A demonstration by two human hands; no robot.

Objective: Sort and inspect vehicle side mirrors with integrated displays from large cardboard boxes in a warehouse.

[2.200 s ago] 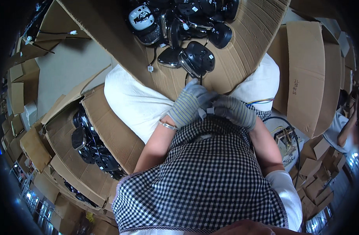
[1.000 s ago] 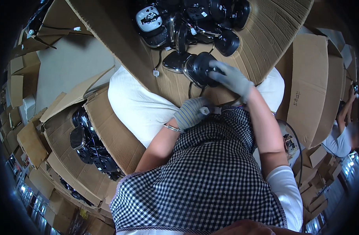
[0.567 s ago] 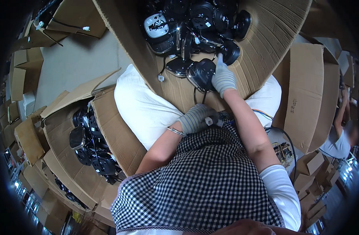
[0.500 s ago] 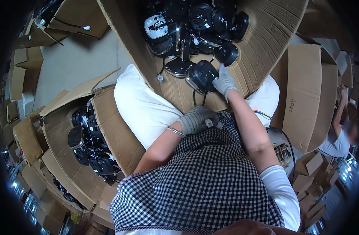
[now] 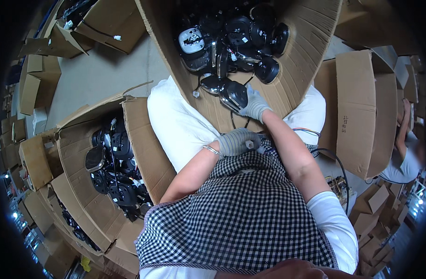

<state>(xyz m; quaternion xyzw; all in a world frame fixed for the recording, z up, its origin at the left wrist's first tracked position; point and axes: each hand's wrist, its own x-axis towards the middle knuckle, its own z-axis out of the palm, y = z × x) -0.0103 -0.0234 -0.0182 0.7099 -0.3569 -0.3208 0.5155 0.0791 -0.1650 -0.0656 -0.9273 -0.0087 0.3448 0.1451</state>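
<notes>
My right hand, in a striped grey glove, grips the edge of a glossy black rounded unit at the near end of an open carton. A thin black cable trails from that unit toward me. Against my checked apron, my gloved left hand is closed on a small whitish cable connector; the fingers partly hide it. Beyond the right hand, several similar black units lie heaped in the carton, one with a pale square face.
Another carton of black units stands at my left. An upright carton is at the right, near a black cable. Farther right is another person's arm. More cartons stand at the far left.
The view has shifted slightly. My right hand and the black unit have come a little left and nearer, the hand still on its edge. My left hand stays closed at the apron.
</notes>
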